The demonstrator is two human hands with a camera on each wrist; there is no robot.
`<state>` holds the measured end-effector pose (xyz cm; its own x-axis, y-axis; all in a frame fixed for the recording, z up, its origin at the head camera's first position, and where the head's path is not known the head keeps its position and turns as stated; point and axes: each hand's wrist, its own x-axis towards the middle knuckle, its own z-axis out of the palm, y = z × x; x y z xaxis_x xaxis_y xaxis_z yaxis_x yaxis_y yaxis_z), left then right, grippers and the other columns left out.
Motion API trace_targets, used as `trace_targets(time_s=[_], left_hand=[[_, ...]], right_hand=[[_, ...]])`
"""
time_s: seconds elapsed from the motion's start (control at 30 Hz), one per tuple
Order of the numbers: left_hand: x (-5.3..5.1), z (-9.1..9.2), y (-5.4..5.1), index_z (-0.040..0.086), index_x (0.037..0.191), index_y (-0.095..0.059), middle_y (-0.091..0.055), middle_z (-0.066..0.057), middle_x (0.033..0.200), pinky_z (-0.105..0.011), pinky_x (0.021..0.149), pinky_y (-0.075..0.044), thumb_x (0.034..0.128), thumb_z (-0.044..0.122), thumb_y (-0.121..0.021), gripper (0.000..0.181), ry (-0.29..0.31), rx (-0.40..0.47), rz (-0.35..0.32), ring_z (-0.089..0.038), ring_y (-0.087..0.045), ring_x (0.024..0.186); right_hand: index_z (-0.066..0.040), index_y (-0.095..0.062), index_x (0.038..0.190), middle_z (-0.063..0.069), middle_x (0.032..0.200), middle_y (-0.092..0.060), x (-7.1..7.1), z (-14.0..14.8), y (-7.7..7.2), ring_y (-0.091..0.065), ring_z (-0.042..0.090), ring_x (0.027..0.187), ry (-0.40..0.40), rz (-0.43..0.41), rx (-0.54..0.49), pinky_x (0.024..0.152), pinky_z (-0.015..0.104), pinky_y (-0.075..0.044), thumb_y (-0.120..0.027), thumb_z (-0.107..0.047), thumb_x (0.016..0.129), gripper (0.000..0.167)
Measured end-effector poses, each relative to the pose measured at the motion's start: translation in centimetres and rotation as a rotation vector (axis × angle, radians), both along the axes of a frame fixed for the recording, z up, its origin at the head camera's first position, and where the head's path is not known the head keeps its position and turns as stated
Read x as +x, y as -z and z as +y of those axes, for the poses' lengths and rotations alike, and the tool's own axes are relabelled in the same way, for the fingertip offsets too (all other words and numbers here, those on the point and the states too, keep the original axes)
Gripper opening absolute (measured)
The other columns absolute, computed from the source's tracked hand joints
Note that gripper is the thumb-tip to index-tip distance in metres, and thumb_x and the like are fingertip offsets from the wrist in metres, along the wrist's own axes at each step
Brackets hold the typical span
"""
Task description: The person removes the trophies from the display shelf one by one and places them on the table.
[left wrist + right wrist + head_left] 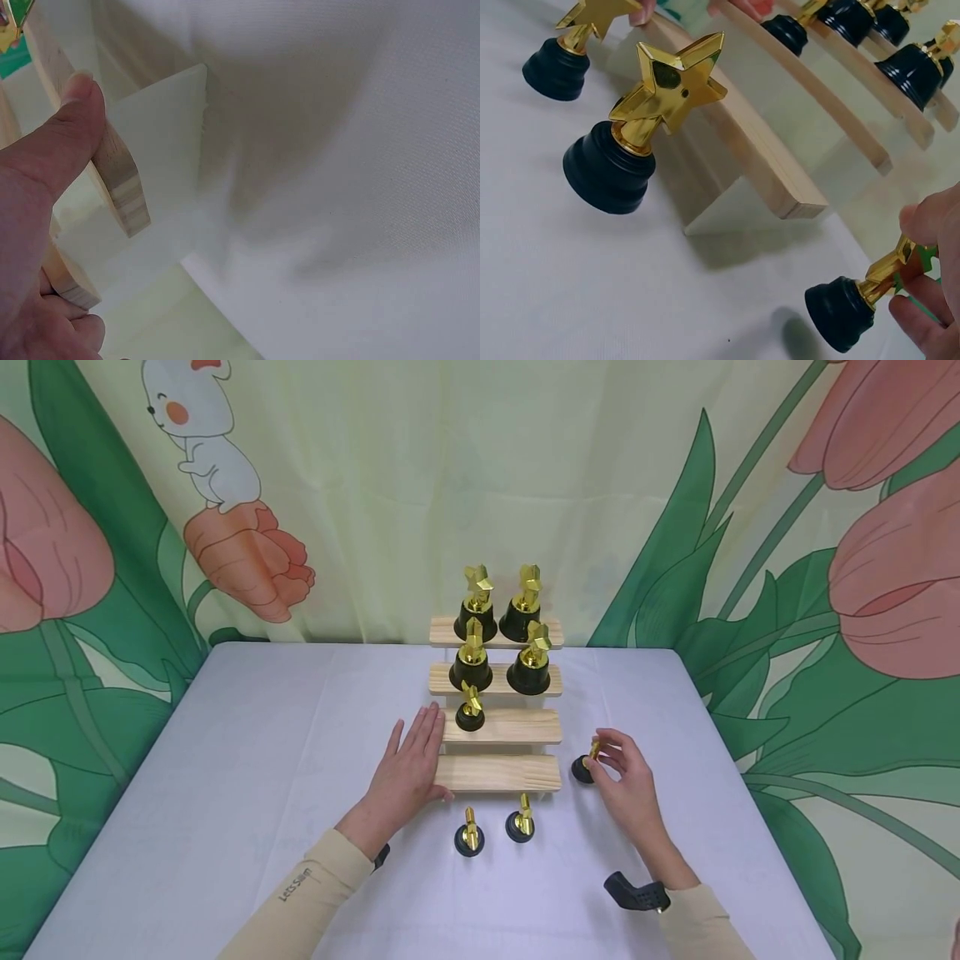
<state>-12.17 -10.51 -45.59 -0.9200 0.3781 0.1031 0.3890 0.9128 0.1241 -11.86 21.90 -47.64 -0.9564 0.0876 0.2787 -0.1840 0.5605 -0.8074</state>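
Observation:
My right hand (626,785) pinches the gold star top of a small star trophy (582,768) between thumb and fingers, right of the stepped wooden rack (498,774). That trophy's black base (840,315) shows in the right wrist view, tilted, its shadow apart from it. With fingers straight, my left hand (405,781) rests along the left ends of the rack's planks; its thumb (79,97) touches one plank in the left wrist view. Two small trophies, one on the left (469,837) and one on the right (521,823), stand before the rack.
A small trophy (470,714) stands at the left of the rack's second plank from the front. Larger trophies (528,668) occupy the two higher planks, two on each. White cloth covers the table (247,760). Behind it hangs a printed curtain (375,527).

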Motion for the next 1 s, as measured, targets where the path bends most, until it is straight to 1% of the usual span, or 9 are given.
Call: trace_targets(time_s=[0.2, 0.43, 0.7, 1.0], left_hand=[[0.0, 0.0, 0.0, -0.004, 0.156, -0.014, -0.014, -0.02, 0.165, -0.055, 0.124, -0.015, 0.0638, 0.049, -0.087, 0.129, 0.002, 0.006, 0.009, -0.033, -0.017, 0.154], [0.0, 0.0, -0.1, -0.004, 0.156, -0.015, -0.015, -0.02, 0.165, -0.055, 0.124, -0.016, 0.0641, 0.049, -0.087, 0.128, 0.0, -0.013, 0.016, -0.033, -0.018, 0.153], [0.1, 0.1, -0.3, -0.003, 0.156, -0.016, -0.017, -0.019, 0.165, -0.055, 0.124, -0.017, 0.064, 0.048, -0.088, 0.128, -0.011, -0.018, 0.006, -0.032, -0.019, 0.153], [0.1, 0.2, -0.4, -0.004, 0.156, -0.016, -0.017, -0.019, 0.165, -0.055, 0.124, -0.016, 0.0642, 0.048, -0.088, 0.127, -0.008, -0.014, 0.006, -0.032, -0.019, 0.153]], right_hand=[[-0.004, -0.052, 0.133, 0.014, 0.126, -0.061, 0.0, -0.1, 0.2, -0.063, 0.026, 0.115, -0.002, 0.001, 0.003, 0.099, 0.036, -0.052, -0.07, 0.005, 0.087, 0.051], [-0.004, -0.051, 0.133, 0.014, 0.125, -0.06, 0.2, -0.2, 0.5, -0.063, 0.025, 0.116, 0.002, -0.018, 0.017, 0.099, 0.035, -0.052, -0.07, 0.006, 0.086, 0.052], [-0.005, -0.051, 0.134, 0.011, 0.124, -0.06, 0.2, -0.3, 0.8, -0.062, 0.026, 0.117, 0.009, -0.032, 0.044, 0.099, 0.035, -0.052, -0.07, 0.005, 0.087, 0.052], [-0.004, -0.051, 0.134, 0.012, 0.125, -0.059, 0.3, -0.2, 1.1, -0.063, 0.027, 0.117, -0.012, -0.024, 0.042, 0.099, 0.035, -0.052, -0.07, 0.006, 0.086, 0.052]])
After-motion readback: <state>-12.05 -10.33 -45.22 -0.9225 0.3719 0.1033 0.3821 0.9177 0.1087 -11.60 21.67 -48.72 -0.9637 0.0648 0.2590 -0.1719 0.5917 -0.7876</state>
